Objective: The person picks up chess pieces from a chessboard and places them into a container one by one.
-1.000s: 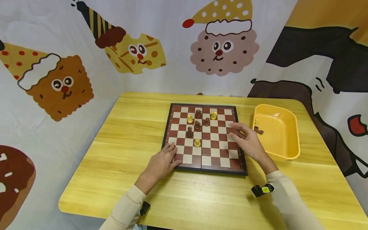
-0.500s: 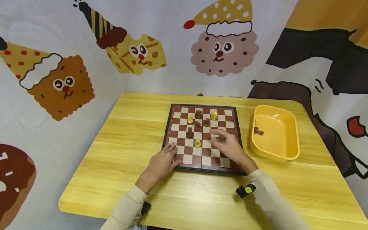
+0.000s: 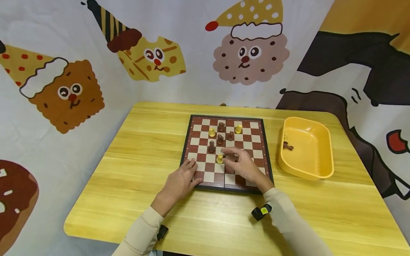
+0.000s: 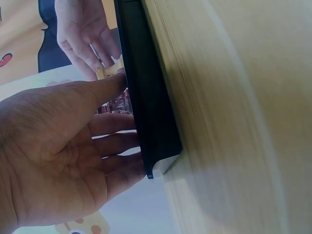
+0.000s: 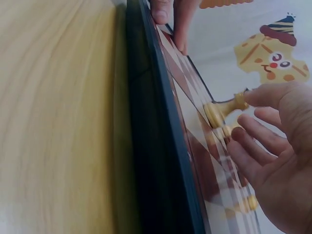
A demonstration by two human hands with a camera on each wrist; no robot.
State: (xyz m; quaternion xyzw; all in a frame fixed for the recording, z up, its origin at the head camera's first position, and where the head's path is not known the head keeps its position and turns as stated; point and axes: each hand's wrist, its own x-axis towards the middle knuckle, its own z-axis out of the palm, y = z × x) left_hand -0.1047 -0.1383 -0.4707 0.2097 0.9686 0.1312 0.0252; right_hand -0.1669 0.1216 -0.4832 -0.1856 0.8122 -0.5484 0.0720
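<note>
Yellow piece point(image 3: 219, 159), upright on the near half of the board point(image 3: 247, 145), stands left of the closer right hand point(image 3: 241, 164), its fingers parted. The left hand point(image 3: 179, 181) rests, fingers extended, at the board's near-left corner.

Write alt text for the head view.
A person's right hand hovers at a yellow chess piece on a chessboard; the left hand rests on the board's near left corner. Four brown pieces and two yellow pieces stand farther back; a yellow tray sits to the right.
</note>
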